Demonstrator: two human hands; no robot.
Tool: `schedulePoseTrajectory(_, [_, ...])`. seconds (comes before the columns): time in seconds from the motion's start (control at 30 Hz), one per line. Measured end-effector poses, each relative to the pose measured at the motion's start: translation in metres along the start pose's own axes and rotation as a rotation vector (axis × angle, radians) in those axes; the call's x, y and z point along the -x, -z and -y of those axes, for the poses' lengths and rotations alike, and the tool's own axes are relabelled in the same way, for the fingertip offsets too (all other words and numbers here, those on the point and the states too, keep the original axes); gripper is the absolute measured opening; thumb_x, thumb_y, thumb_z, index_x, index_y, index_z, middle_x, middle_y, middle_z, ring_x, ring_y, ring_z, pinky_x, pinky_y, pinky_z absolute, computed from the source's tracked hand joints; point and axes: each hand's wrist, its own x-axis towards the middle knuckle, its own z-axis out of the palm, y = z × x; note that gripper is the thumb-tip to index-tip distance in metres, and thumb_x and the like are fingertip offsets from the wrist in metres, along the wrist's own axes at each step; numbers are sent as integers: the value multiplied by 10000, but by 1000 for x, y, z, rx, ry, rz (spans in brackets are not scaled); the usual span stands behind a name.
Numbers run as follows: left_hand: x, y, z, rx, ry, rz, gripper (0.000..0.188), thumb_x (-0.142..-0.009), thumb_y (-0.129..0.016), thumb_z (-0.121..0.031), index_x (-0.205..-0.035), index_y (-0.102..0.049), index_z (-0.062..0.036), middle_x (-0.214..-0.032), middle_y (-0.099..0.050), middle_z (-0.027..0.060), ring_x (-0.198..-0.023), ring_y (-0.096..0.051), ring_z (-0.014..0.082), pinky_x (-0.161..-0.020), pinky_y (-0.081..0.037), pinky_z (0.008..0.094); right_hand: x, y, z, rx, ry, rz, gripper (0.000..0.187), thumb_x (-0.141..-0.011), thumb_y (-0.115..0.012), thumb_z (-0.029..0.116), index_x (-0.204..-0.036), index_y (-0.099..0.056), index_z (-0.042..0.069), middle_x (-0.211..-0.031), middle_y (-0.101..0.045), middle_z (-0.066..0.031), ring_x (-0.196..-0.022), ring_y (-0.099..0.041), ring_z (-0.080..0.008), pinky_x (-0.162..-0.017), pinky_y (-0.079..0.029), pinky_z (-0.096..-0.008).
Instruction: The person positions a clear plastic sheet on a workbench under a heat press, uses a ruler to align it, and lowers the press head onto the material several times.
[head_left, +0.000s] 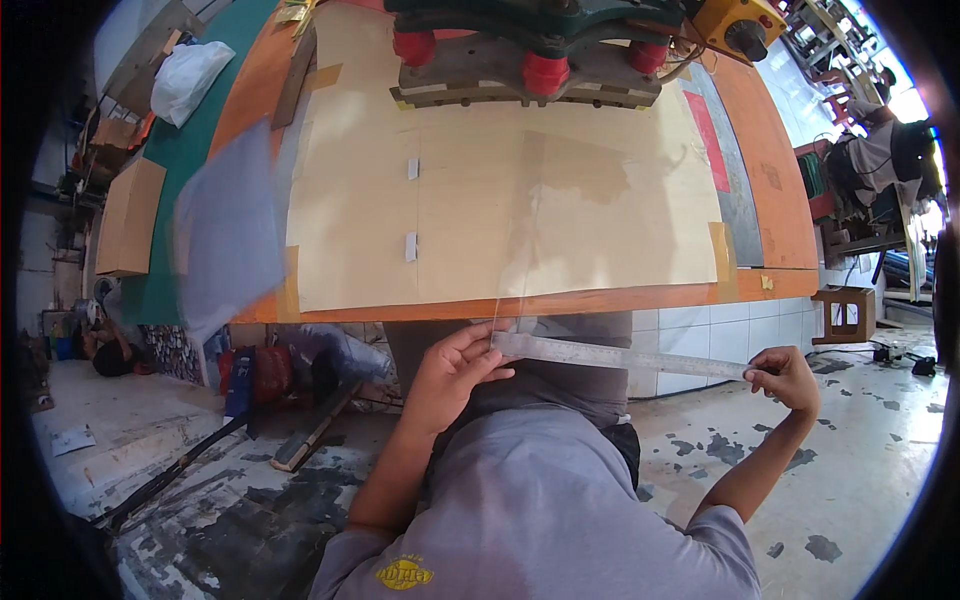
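A long metal ruler [620, 356] stretches between my two hands just off the table's front edge, tilted slightly down to the right. My left hand [455, 375] pinches its left end, with the edge of a clear plastic sheet [512, 308] at the fingertips. The sheet is hard to see; its faint edge runs back over the tabletop. At the far end of the ruler, my right hand [785, 380] has thumb and fingers closed on the tip.
Before me is an orange table [785, 215] covered with cream board [350, 200], which carries two small white tabs. A green machine frame with red posts [545, 72] stands at the back. Translucent sheets [230, 235] hang at the left, near a cardboard box [130, 217].
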Motion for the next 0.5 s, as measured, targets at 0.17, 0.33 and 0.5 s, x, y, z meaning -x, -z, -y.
schedulePoseTrajectory(0.17, [-1, 0, 0, -6, 8, 0, 437, -1045, -546, -9, -1476, -499, 45, -1281, -698, 174, -1176, -704, 258, -975, -612, 373, 0, -3, 3, -13, -15, -13, 163, -844, -845, 122, -839, -740, -2, -675, -692, -20, -597, -654, -67, -493, -451, -211])
schedulePoseTrajectory(0.33, [0, 1, 0, 4, 3, 3, 429, -1049, -542, -13, -1471, -500, 51, -1308, -683, 185, -1178, -703, 267, -978, -610, 375, -1, -2, 1, -18, -8, -6, 169, -847, -845, 128, -837, -738, -3, -667, -691, -23, -591, -648, -64, -488, -445, -211])
schedulePoseTrajectory(0.5, [0, -1, -1, 8, 13, -1, 426, -1052, -539, -17, -1470, -500, 51, -1314, -678, 185, -1184, -700, 268, -981, -609, 376, -2, -2, 2, 6, -12, 20, 167, -856, -833, 130, -891, -760, -16, -713, -714, -26, -625, -671, -80, -515, -480, -229])
